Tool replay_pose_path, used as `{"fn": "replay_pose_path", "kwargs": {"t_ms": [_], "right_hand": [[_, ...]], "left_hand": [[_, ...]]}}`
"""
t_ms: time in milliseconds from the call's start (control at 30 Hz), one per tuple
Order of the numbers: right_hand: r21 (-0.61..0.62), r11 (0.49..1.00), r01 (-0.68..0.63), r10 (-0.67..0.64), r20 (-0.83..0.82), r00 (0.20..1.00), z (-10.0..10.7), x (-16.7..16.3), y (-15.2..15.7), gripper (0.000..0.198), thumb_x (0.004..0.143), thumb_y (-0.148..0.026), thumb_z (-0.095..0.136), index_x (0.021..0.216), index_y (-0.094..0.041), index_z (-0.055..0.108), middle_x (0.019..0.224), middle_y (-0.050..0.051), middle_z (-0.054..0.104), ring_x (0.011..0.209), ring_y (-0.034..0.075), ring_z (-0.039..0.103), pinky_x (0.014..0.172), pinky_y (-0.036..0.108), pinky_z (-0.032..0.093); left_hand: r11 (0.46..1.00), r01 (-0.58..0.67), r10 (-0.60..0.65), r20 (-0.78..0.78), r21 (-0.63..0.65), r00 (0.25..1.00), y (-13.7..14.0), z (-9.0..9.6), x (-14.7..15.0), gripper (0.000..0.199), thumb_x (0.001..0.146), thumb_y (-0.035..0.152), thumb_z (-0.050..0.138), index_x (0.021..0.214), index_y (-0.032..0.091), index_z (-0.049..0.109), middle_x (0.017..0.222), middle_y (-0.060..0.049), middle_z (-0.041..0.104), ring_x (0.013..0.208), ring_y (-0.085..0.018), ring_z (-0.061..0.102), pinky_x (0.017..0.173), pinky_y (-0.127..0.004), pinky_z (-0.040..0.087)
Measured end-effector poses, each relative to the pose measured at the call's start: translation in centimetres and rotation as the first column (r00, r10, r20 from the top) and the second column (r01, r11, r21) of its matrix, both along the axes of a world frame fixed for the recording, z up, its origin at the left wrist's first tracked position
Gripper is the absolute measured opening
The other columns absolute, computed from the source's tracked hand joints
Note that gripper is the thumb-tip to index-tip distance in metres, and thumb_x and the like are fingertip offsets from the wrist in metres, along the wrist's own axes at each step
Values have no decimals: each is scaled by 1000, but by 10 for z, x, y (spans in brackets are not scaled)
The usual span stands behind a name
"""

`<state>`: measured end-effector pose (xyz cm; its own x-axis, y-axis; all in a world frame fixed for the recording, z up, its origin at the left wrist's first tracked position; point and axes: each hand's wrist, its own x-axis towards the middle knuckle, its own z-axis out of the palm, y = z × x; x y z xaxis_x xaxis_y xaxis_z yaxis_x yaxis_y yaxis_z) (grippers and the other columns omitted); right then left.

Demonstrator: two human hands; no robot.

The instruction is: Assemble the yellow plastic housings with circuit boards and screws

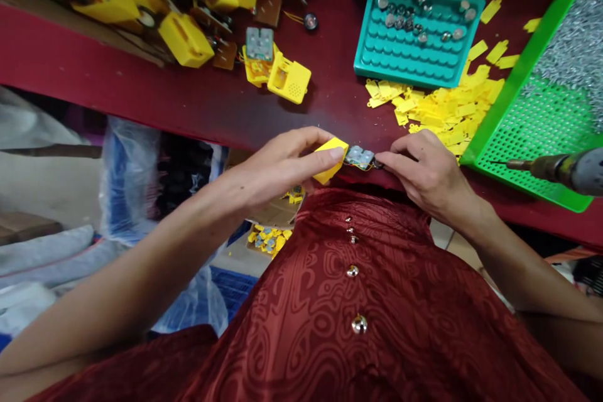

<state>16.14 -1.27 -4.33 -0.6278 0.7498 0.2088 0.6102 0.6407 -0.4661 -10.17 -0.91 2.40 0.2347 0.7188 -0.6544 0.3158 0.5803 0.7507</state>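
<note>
Yellow case [328, 173] is being pinched by the left hand [293, 156]; the right hand [426, 166] is pinching a dark part [377, 164] beside a circuit board [360, 157].

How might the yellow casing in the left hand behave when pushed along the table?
The yellow casing is probably stiff: its edges look straight in the left hand. Its flat sides suggest it may slide rather than roll.
</note>
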Motion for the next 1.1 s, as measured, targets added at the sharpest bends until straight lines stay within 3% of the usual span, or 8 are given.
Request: {"fn": "replay_pose_path", "kwargs": {"t_ms": [200,333,533,633,733,833,933,1100], "right_hand": [[95,991,-97,101,-31,994,-1,3,12,35,114,-30,47,97,-18,75,92,8,68,84,19,54,75,34,43],[150,989,-4,16,-84,996,14,3,27,20,110,-32,58,106,-19,73,98,8,70,92,21,62,82,37,51],[259,963,78,-53,-100,994,45,0,40,15,109,-28,61,107,-19,72,99,9,70,93,21,65,84,38,54],[271,962,36,-31,-23,999,48,7,34,12,105,-26,65,104,-15,71,95,10,70,89,23,65,77,38,53],[237,970,45,-53,26,998,50,15,24,13,102,-27,70,96,-15,70,89,9,69,83,23,65,71,37,52],[86,984,156,-151,-64,987,56,13,14,8,100,-24,74,96,-17,72,88,5,73,84,19,69,74,33,55],[-98,969,229,-244,-190,951,58,3,8,3,98,-21,76,100,-20,76,93,3,77,85,17,72,77,31,57],[-184,942,281,-322,-263,909,50,-11,9,4,97,-24,76,99,-24,79,93,2,78,85,18,72,77,34,59]], "left_hand": [[987,-142,147,71,-73,987,3,-1,2,45,86,58,79,95,14,79,89,-9,76,73,-18,69,62,-25,55],[944,-266,300,175,-194,938,10,3,1,29,91,39,77,99,11,76,91,-11,78,73,-18,74,67,-27,61],[740,-163,468,326,-652,822,11,0,9,31,103,30,54,108,8,75,87,-14,82,68,-22,79,58,-26,63],[668,-12,508,444,-744,738,7,-12,18,39,101,29,50,118,3,75,91,-18,83,65,-22,79,52,-25,60],[705,-21,552,530,-709,644,5,-24,28,44,99,27,54,129,3,74,95,-17,83,71,-22,80,58,-25,61],[782,-232,590,569,-578,572,4,-27,41,29,97,22,65,120,11,78,101,-12,83,82,-20,81,72,-27,65],[816,-376,578,604,-439,549,2,-25,52,15,93,16,75,106,16,81,101,-6,83,86,-17,79,80,-27,67],[844,-366,536,639,-391,552,-1,-24,61,13,87,17,83,101,16,82,97,-3,82,82,-13,77,78,-25,68]]}}
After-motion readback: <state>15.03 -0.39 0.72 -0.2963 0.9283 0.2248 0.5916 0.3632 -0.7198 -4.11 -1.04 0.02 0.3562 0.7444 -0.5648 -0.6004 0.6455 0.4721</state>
